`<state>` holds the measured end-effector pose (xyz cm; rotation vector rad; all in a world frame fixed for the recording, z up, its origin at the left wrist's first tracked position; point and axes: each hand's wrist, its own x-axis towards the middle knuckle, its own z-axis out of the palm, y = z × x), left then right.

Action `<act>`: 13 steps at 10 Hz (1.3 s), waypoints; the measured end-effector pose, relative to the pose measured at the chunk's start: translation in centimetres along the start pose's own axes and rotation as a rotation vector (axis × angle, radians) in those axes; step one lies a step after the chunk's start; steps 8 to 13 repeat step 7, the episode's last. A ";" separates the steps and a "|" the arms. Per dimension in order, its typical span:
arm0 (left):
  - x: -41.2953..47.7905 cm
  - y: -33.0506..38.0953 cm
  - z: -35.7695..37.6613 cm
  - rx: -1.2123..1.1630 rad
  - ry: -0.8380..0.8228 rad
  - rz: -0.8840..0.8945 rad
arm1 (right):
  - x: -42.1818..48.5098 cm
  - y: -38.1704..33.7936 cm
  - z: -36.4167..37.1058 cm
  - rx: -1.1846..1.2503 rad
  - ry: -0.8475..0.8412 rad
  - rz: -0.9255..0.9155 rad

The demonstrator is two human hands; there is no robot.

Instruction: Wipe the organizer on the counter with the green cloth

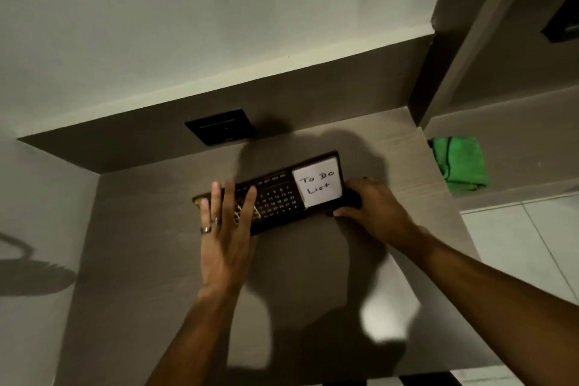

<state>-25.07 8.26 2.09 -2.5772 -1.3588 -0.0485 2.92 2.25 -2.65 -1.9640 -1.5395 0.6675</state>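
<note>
1. We see the long, dark rectangular organizer (pixel 279 194) lying flat on the grey-brown wood-grain table (pixel 156 260), set slightly aslant, its right end nearer the wall.
2. Our left hand (pixel 224 229) lies on the organizer's left end, fingers spread and flat, covering yellow-marked compartments; two rings show on that hand.
3. Our right hand (pixel 372 207) curls around the organizer's right end, thumb at the near edge and fingers over the far corner.
4. Between our hands the organizer shows a printed calendar grid and a white note pad (pixel 318 188) handwritten "To Do List".
5. The folded green cloth (pixel 460 163) lies on a lower ledge beyond the table's right edge, well apart from both hands and untouched.
6. A black wall switch plate (pixel 221 127) sits on the panel behind the organizer.
</note>
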 end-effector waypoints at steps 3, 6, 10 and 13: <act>4.7 -2.3 1.5 0.006 0.046 0.047 | 2.6 -1.1 0.2 0.059 -0.023 0.113; 5.3 -3.0 2.6 -0.021 0.023 0.031 | 3.3 -1.2 0.3 0.019 -0.034 0.074; 5.0 -2.9 2.0 -0.075 0.034 0.002 | 3.1 -1.8 -0.7 0.067 -0.088 0.061; 5.0 -2.9 2.0 -0.075 0.034 0.002 | 3.1 -1.8 -0.7 0.067 -0.088 0.061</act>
